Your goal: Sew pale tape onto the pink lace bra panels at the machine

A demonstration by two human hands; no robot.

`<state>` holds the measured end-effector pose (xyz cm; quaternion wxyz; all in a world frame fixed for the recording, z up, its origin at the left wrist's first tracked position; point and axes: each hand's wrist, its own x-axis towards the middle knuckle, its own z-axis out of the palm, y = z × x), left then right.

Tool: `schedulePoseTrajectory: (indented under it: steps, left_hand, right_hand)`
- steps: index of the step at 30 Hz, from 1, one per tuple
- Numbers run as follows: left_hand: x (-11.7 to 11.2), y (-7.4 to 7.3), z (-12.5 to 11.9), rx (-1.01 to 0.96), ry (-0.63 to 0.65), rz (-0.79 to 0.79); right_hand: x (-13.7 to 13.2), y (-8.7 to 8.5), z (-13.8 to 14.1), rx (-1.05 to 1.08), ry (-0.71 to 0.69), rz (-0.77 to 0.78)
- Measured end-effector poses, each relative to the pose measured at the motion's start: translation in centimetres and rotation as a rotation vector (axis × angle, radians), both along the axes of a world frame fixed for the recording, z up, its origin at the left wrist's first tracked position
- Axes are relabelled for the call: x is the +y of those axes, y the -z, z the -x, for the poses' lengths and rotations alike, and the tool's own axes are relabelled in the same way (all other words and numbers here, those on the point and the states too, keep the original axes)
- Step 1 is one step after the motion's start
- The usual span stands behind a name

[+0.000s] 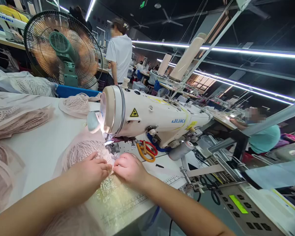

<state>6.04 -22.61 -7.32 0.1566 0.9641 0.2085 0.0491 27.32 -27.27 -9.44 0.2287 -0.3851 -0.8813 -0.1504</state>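
Observation:
A pale pink lace fabric piece [82,151] lies under the needle end of a white sewing machine [142,111], lit by the machine's lamp. My left hand [89,170] rests on the lace, its thumb and fingers closed on the fabric edge. Close beside it, my right hand [129,168] pinches the same edge just in front of the presser foot. The fingertips of both hands nearly meet. The needle itself is hard to make out. Sheer fabric also hangs below my left forearm.
Scissors with orange and red handles [147,150] lie beside the machine bed. Lace pieces [17,114] are piled at left. A large fan [64,52] stands behind the table. A control panel [245,206] is at lower right. Other people sit or stand farther back.

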Motion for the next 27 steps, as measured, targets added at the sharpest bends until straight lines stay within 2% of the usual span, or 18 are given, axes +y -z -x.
schedulePoseTrajectory:
  steps: [7, 14, 19, 23, 27]
  left_hand:
    - [0.1, -0.7, -0.5, 0.037, -0.070, -0.094]
    - [1.6, 0.8, -0.1, 0.000, -0.063, -0.201]
    - [2.2, 0.4, 0.0, 0.078, -0.109, -0.227]
    - [2.3, 0.0, 0.0, 0.097, -0.134, -0.332]
    - [2.6, 0.3, 0.1, 0.069, -0.162, -0.402]
  right_hand:
    - [1.3, -0.2, 0.5, -0.057, 0.032, -0.016]
    - [2.1, -0.5, 1.4, -0.110, 0.144, 0.075]
    - [2.2, -0.6, 2.0, -0.097, 0.249, 0.100]
    - [1.9, -0.5, 2.0, -0.109, 0.247, 0.062]
    - [1.5, -0.3, 1.8, -0.115, 0.236, 0.032]
